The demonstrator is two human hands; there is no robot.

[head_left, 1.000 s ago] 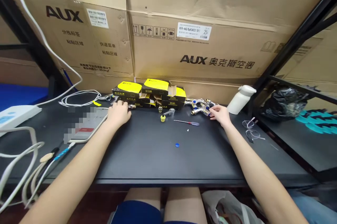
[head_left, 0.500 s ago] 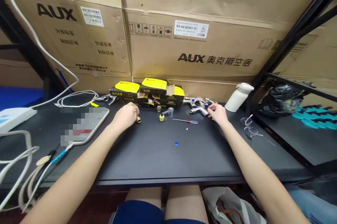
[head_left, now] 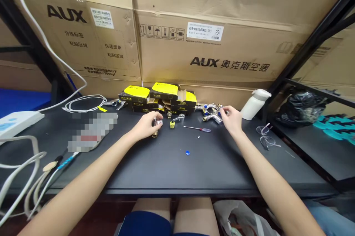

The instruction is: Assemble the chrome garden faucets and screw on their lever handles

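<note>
My left hand (head_left: 146, 124) is closed around a chrome valve (head_left: 158, 121) over the black table; its brass threaded end (head_left: 155, 134) shows below the fingers. At the right my right hand (head_left: 232, 118) has its fingertips pinched together beside a pile of chrome valves (head_left: 213, 117); whatever they hold is hidden. Between the hands lie a chrome lever handle (head_left: 181, 117), a yellow-topped cartridge (head_left: 172, 124), a small brass fitting (head_left: 169, 115) and a screwdriver (head_left: 197, 129). A blue disc (head_left: 188, 153) lies nearer me.
Stacked black-and-yellow boxes (head_left: 165, 90) stand at the back, before large cartons (head_left: 235, 51). A white bottle (head_left: 255, 105) and glasses (head_left: 266, 138) are on the right. A tablet-like device (head_left: 93, 134), cables (head_left: 34, 154) and a power strip (head_left: 20, 122) occupy the left.
My left hand has moved right and slightly toward me with the valve, turning so more of its chrome shows. My right hand has shifted slightly beside the pile. The view has shifted a little.
</note>
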